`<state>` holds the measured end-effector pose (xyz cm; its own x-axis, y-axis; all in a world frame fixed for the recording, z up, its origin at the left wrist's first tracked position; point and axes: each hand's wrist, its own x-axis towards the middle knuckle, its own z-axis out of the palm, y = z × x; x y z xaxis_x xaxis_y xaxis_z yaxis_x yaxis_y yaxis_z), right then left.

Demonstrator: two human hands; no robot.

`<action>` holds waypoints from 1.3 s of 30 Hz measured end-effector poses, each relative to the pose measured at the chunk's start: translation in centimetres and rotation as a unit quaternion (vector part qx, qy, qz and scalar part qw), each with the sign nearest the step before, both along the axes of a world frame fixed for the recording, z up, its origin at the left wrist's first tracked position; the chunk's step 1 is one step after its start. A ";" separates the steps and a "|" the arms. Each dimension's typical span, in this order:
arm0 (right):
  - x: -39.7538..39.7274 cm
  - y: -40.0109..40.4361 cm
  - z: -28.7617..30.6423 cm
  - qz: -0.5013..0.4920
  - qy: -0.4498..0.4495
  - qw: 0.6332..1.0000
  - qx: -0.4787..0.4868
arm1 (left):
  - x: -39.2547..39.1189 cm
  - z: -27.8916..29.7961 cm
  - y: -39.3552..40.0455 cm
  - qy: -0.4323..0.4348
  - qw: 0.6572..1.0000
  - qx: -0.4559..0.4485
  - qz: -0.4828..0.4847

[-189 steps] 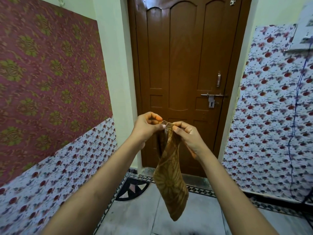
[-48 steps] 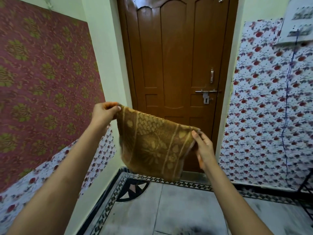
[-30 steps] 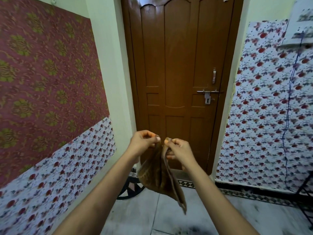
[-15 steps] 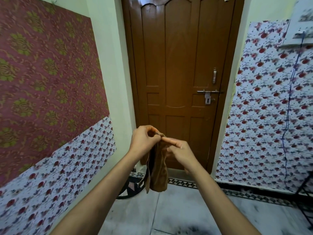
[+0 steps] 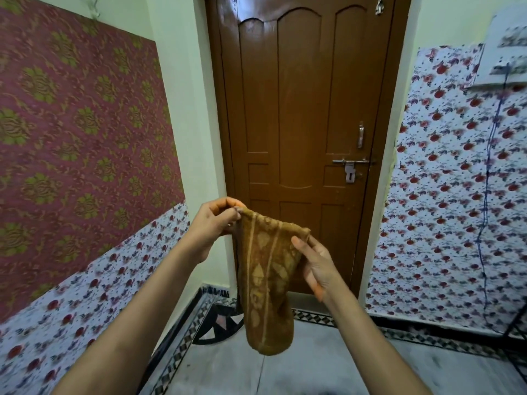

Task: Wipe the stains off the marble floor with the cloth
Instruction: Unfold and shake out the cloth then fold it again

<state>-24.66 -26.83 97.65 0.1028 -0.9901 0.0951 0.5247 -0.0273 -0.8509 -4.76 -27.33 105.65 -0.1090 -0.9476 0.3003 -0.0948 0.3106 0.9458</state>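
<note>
A brown patterned cloth [image 5: 266, 283] hangs folded in the air in front of me, its lower end drooping above the floor. My left hand [image 5: 212, 223] pinches its upper left corner. My right hand [image 5: 315, 265] holds its right edge a little lower, thumb on the front of the fabric. The grey marble floor [image 5: 310, 366] lies below, with a dark smudge [image 5: 336, 390] at the bottom edge of the view.
A shut brown wooden door [image 5: 305, 132] with a latch [image 5: 350, 162] stands straight ahead. Floral-papered walls close in on the left [image 5: 85, 166] and right [image 5: 456, 209]. A black patterned border [image 5: 182, 346] edges the floor. A blue cord [image 5: 486, 195] hangs on the right wall.
My hands have drawn apart from a close pinch, spreading the top edge of the cloth wider. The right hand has dropped lower along the cloth's edge.
</note>
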 end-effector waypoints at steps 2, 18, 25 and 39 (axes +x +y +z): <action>-0.3 0.2 0.5 -0.008 0.053 0.997 -0.062 | 0.5 -0.2 0.2 0.002 1.000 0.002 -0.002; -2.2 -0.7 2.2 -0.092 0.485 0.822 -0.284 | 2.6 0.4 -0.2 -0.049 0.998 -0.039 0.021; -0.8 -0.8 4.6 -0.051 0.303 0.922 -0.235 | 3.2 -0.6 -0.2 -0.145 0.987 0.043 -0.047; -2.1 -0.6 3.3 -0.035 0.224 0.966 -0.126 | -3.2 2.3 -1.1 -0.346 0.926 -0.043 -0.143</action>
<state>-26.76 -27.41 100.98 0.1235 -0.9475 0.2949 0.0946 -0.2846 -0.9540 -7.98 -28.45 107.98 -0.5460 -0.8264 0.1380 -0.5714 0.4877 0.6600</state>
